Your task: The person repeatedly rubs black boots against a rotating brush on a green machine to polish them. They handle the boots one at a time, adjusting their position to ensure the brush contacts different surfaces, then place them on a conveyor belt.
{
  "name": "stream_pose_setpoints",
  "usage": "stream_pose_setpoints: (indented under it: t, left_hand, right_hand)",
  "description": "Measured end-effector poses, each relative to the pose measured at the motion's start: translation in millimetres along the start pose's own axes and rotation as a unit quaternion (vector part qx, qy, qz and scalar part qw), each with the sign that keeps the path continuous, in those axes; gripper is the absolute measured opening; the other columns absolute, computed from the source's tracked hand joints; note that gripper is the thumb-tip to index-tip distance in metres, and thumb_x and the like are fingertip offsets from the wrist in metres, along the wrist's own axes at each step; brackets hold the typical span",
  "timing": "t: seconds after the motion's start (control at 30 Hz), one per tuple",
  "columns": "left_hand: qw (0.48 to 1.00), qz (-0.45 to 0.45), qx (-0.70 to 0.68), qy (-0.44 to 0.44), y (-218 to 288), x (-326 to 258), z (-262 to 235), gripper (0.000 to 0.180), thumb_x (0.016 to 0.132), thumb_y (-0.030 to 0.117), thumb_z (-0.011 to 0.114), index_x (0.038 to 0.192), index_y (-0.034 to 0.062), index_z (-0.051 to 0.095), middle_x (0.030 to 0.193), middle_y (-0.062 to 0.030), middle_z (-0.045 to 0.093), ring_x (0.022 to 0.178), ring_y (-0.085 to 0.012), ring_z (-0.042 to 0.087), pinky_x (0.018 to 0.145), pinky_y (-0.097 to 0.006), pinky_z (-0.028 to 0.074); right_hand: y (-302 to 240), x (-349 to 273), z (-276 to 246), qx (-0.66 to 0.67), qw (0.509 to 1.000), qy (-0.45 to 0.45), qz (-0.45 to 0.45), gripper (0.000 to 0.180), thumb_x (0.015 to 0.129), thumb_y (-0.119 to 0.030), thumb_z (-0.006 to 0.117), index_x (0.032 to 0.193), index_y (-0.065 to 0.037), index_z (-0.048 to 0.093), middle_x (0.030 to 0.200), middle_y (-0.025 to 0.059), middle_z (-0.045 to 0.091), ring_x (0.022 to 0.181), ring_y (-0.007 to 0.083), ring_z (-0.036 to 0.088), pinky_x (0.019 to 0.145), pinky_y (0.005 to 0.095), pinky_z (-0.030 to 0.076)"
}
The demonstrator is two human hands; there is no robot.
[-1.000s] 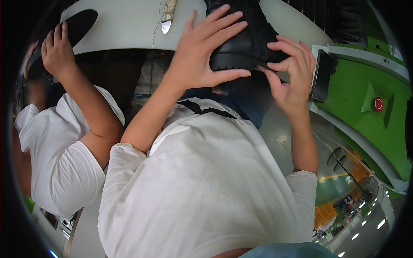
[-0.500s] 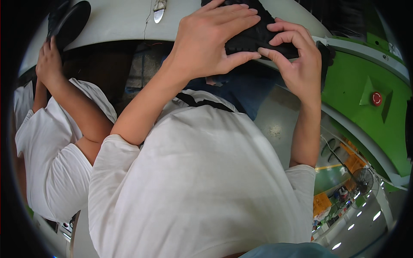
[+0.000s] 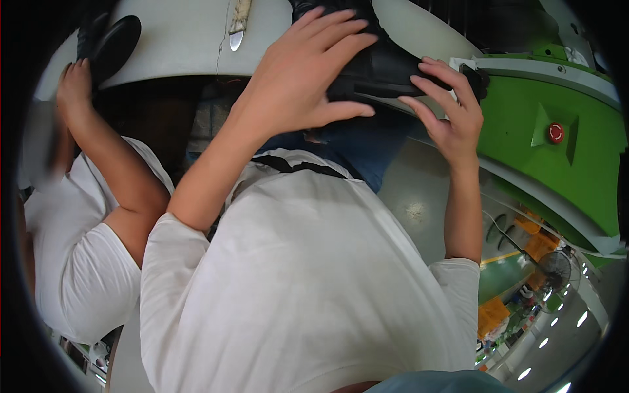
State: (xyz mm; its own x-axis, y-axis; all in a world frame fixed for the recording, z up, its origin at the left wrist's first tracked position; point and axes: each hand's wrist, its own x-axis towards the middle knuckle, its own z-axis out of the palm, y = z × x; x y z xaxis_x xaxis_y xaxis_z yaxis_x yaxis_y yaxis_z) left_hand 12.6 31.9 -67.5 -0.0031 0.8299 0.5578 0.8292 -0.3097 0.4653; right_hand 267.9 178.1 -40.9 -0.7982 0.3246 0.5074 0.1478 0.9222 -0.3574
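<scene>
A black lace-up boot lies on its side at the near edge of the white table, its toe pointing right. My left hand is over the shaft and heel end, palm down, fingers spread and thumb stretched out along the sole side. Some fingertips overlap the boot's upper; whether they press on it I cannot tell. At the toe, my right hand has its fingers curled over the tip and its thumb by the sole edge, lightly holding it. The top of the boot runs out of view.
A short blade with a wrapped handle lies on the white table, near a crack. At left, a co-worker's hand holds another black shoe. To the right stands a green machine with a red button.
The boot has turned so its side and sole edge show more, with its toe out to the right. My left fingers have spread and the thumb has moved away from my right thumb.
</scene>
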Motion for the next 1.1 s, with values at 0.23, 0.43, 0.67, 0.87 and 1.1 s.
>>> stream_pose_setpoints:
  t: [0.23, 0.43, 0.67, 0.87, 1.1]
  left_hand:
    - [0.990, 0.074, -0.013, -0.117, -7.7, 50.3, 38.9, 0.084, 0.093, 0.061, 0.081, 0.137, -0.0094, 0.068, 0.129, -0.0253, 0.073, 0.140, -0.0398, 0.063, 0.131, -0.063, 0.035]
    - [0.986, 0.049, -0.052, -0.153, -14.0, 47.4, 39.0, 0.074, 0.096, 0.058, 0.079, 0.140, -0.0001, 0.071, 0.132, -0.0196, 0.075, 0.138, -0.0358, 0.065, 0.130, -0.055, 0.039]
    - [0.995, 0.054, -0.053, -0.071, -13.1, 40.4, 49.8, 0.072, 0.091, 0.058, 0.084, 0.140, 0.0048, 0.075, 0.132, -0.0114, 0.078, 0.135, -0.0314, 0.068, 0.132, -0.051, 0.042]
    - [0.994, 0.060, -0.045, -0.085, -12.6, 41.3, 49.9, 0.076, 0.092, 0.058, 0.085, 0.144, 0.0041, 0.072, 0.131, -0.0164, 0.077, 0.132, -0.0363, 0.068, 0.132, -0.054, 0.041]
    - [0.993, 0.042, -0.072, -0.083, -5.0, 48.5, 27.0, 0.076, 0.083, 0.047, 0.094, 0.143, 0.0058, 0.073, 0.135, -0.0150, 0.076, 0.133, -0.0357, 0.069, 0.134, -0.058, 0.038]
  right_hand:
    - [-4.4, 1.7, -1.1, 0.011, 0.999, -0.031, -0.004, 0.026, 0.080, 0.000, 0.093, 0.102, -0.002, 0.078, 0.124, 0.0100, 0.082, 0.126, 0.0346, 0.077, 0.112, 0.0518, 0.061]
    - [-0.7, 25.6, -18.6, 0.089, 0.975, -0.110, 0.169, 0.037, 0.074, -0.003, 0.096, 0.104, -0.003, 0.075, 0.125, 0.0088, 0.082, 0.121, 0.0303, 0.079, 0.110, 0.0415, 0.060]
    - [42.0, 16.3, -21.9, 0.214, 0.934, -0.142, 0.249, 0.064, 0.072, -0.008, 0.103, 0.130, -0.005, 0.077, 0.133, 0.0062, 0.080, 0.126, 0.0201, 0.073, 0.114, 0.0369, 0.056]
    - [63.5, -8.1, -8.6, 0.326, 0.901, -0.107, 0.264, 0.067, 0.071, -0.002, 0.103, 0.132, -0.003, 0.076, 0.134, 0.0091, 0.078, 0.130, 0.0211, 0.070, 0.118, 0.0367, 0.052]
    - [8.3, 33.8, -24.1, 0.273, 0.926, -0.023, 0.261, 0.074, 0.067, -0.005, 0.106, 0.134, -0.006, 0.075, 0.122, 0.0057, 0.080, 0.117, 0.0177, 0.074, 0.106, 0.0355, 0.059]
